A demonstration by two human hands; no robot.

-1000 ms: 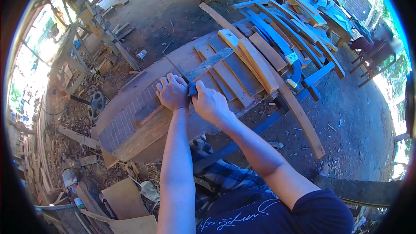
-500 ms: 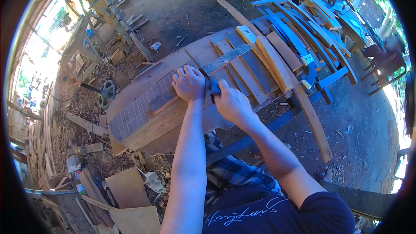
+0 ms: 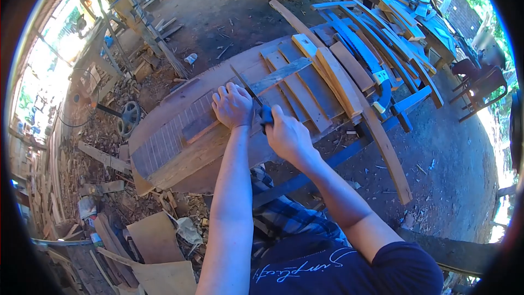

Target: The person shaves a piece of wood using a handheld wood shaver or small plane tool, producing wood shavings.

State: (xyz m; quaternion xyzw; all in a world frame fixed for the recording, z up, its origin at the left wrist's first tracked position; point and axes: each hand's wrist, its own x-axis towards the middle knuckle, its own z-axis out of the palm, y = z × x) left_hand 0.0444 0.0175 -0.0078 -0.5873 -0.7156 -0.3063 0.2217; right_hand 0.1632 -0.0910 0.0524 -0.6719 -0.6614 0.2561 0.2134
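My right hand [image 3: 286, 133] is wrapped around the dark handle of a handsaw [image 3: 246, 85], its thin blade pointing away from me to the upper left. The blade lies across a narrow wooden board [image 3: 281, 74], right beside my left hand [image 3: 233, 105]. My left hand presses on that board with fingers curled over its far edge. One end of the board crosses several planks lying side by side [image 3: 303, 90]; the other end [image 3: 201, 130] sticks out left of my left hand. Beneath lies a wide wooden panel [image 3: 180, 150] marked with a row of pale lines.
On the right lie a second saw with a blue and yellow handle [image 3: 383, 88] and a stack of long wooden strips [image 3: 376, 27]. A long curved piece [image 3: 385, 155] overhangs the near side. Scraps [image 3: 164, 232] litter the lower left; a chair [image 3: 480, 79] stands far right.
The whole view has shifted slightly, so everything sits a little further left. My right hand and the saw have barely moved relative to the board; my left hand stays on it.
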